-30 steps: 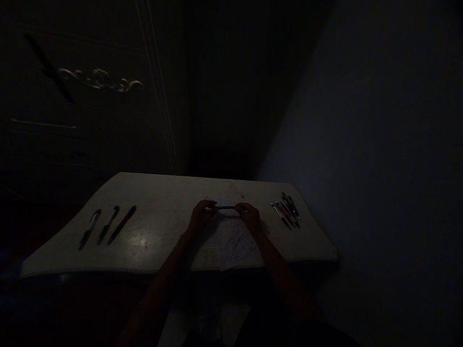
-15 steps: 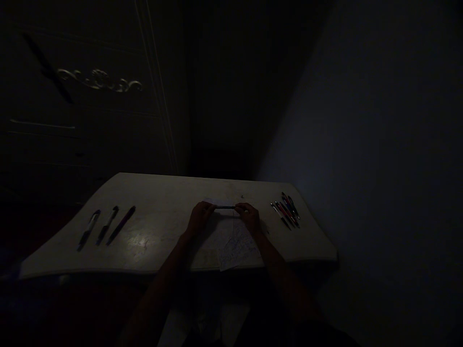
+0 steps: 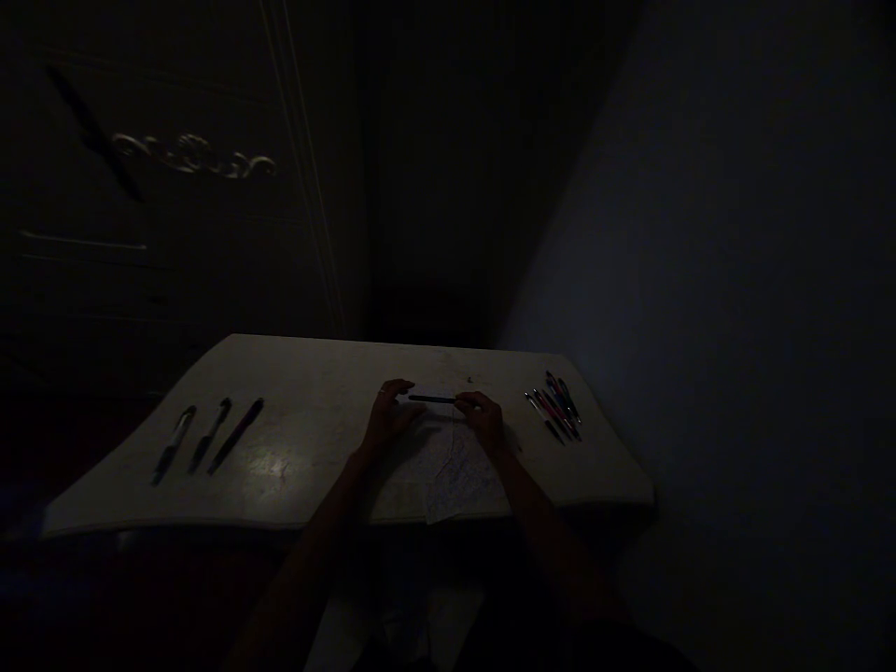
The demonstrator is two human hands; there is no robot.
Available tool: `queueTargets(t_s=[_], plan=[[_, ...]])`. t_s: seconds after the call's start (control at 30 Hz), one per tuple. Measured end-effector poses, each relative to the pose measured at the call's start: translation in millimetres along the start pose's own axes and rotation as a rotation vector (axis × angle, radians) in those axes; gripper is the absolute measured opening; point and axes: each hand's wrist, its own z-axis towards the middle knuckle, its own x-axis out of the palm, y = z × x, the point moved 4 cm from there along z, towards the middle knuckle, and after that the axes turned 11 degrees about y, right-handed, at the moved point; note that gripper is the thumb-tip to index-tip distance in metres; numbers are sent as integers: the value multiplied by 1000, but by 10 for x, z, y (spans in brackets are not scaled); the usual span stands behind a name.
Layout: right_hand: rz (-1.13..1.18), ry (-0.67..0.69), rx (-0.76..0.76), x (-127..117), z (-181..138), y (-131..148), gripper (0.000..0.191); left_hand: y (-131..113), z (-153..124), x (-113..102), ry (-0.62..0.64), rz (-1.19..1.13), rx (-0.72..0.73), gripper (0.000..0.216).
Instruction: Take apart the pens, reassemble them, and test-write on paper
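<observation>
My right hand [image 3: 483,420] pinches one end of a slim, dark, straight pen [image 3: 432,399] between thumb and fingers. The pen lies crosswise over the far part of a thin, pale, creased paper sheet [image 3: 458,481] covered in faint bluish marks, which serves as the landmark; the dim light does not show whether pen and paper touch. My left hand [image 3: 386,420], at the sheet's left side, has thumb and fingers parted near the pen's free end, not gripping it. My two hands are apart, with the pen between them.

The sheet rests on a whitish, smooth-topped table [image 3: 315,373], its near corner reaching the table's front edge. Well to the left of the sheet, three pens lie slantwise, side by side and apart: two dark-and-clear pens [image 3: 174,446] and, nearest the sheet, an all-dark pen [image 3: 236,435]. To the right of the sheet lies a close group of red, dark and silvery pens [image 3: 557,411].
</observation>
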Motion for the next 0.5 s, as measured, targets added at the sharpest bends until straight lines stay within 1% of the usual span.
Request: queueTargets(t_s=[0.07, 0.13, 0.2, 0.4, 0.5], plan=[[5, -8, -6, -8, -3, -3, 25, 43, 8, 14, 1, -10, -98, 40], [7, -12, -14, -14, -6, -8, 25, 72, 17, 42, 58, -38, -178, 34], [9, -6, -18, -15, -8, -8, 24, 77, 24, 65, 118, -71, -211, 33], [-1, 11, -22, -13, -15, 31, 25, 56, 9, 48, 132, -58, -181, 23], [-18, 3, -12, -13, -16, 36, 26, 36, -6, 39, 134, -97, -140, 27]])
